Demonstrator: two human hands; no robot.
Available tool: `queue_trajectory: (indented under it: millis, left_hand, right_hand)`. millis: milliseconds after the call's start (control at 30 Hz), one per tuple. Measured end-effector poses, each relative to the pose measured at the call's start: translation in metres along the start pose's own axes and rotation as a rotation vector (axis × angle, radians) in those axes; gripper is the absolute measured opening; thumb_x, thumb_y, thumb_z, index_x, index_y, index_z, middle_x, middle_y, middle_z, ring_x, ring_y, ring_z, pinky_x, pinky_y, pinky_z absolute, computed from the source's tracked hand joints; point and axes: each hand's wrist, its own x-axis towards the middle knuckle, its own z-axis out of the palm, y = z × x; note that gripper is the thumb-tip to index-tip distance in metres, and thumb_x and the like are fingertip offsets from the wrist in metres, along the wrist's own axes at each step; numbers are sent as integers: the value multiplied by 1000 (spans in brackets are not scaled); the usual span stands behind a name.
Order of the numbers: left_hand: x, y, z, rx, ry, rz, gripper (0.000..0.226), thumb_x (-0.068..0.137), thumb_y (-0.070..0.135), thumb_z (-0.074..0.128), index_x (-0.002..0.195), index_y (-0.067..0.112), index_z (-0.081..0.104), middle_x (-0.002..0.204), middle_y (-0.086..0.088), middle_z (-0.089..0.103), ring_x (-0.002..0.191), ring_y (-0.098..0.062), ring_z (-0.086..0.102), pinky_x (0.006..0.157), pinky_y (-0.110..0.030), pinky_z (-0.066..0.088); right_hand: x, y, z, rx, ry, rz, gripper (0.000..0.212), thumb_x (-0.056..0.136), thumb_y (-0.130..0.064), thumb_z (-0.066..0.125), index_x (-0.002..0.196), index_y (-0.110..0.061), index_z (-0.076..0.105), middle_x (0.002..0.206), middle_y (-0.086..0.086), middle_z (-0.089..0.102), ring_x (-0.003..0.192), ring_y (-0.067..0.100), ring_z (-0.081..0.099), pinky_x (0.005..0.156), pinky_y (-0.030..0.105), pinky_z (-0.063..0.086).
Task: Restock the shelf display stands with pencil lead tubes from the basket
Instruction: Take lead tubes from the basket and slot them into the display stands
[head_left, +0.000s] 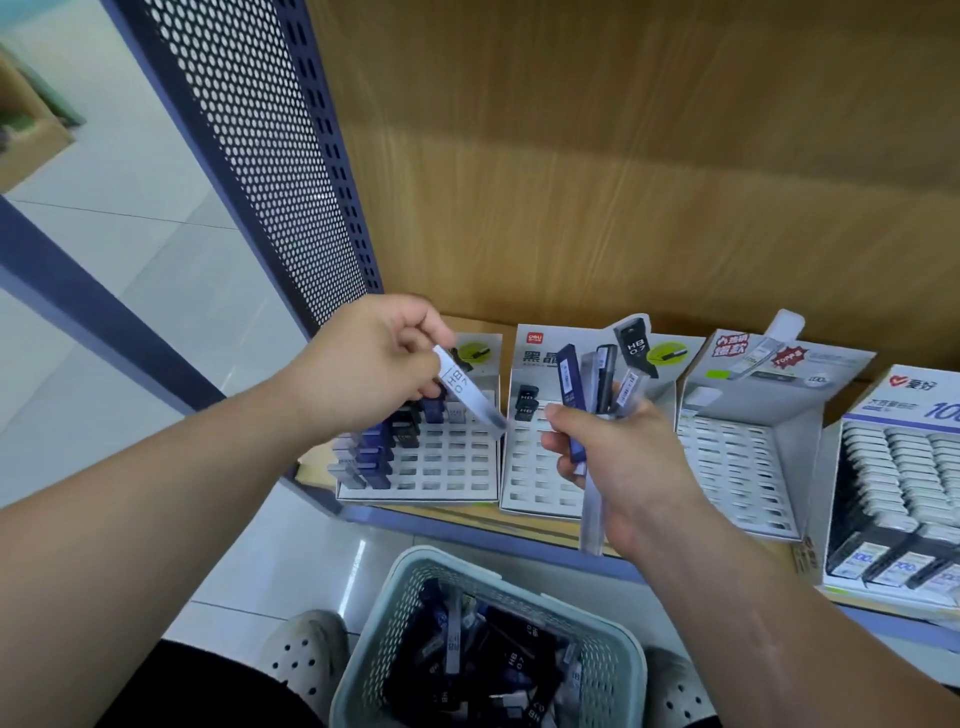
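My left hand pinches one clear lead tube marked HB 0.7, tilted over the leftmost display stand. That stand has dark and blue tubes in its left slots. My right hand grips a bunch of several tubes, blue, clear and black, above the second stand, which holds a couple of black tubes at its back left. The pale green basket sits on the floor below, with many tubes inside.
Two more display stands, one grey and one full of white-capped tubes, stand to the right on the wooden shelf. A blue perforated panel bounds the shelf on the left. My shoes flank the basket.
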Motion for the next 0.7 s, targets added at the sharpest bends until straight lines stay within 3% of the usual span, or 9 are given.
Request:
queue_trajectory:
  millis: [133, 267, 400, 700]
  left_hand:
    - [0, -25, 3, 383, -14, 139, 26, 91, 8, 64, 104, 30, 59, 87, 13, 72, 78, -2, 68, 70, -21, 54]
    - [2, -41, 17, 532, 23, 223, 13, 91, 8, 65, 102, 16, 65, 93, 3, 74, 88, -18, 69, 76, -41, 57]
    - [6, -50, 26, 657, 65, 237, 8, 93, 15, 63, 100, 18, 65, 84, 1, 73, 79, -25, 66, 67, -41, 53]
    - [12, -57, 36, 745, 19, 222, 8, 94, 21, 64, 98, 24, 70, 88, 3, 73, 85, -26, 66, 69, -39, 52]
  right_hand:
    - [4, 0, -4, 4, 14, 17, 22, 83, -7, 80, 100, -15, 67, 74, -1, 75, 59, 13, 68, 50, 23, 50]
    - [6, 0, -7, 13, 17, 17, 23, 83, -7, 80, 100, -15, 67, 71, -2, 73, 58, 13, 65, 50, 23, 49]
    - [7, -1, -10, 42, 30, 20, 26, 82, -6, 81, 100, -14, 66, 74, 0, 74, 57, 14, 65, 50, 24, 49]
    - [7, -7, -18, 82, 10, 38, 24, 82, -5, 80, 100, -12, 66, 73, 0, 73, 56, 12, 63, 48, 22, 47]
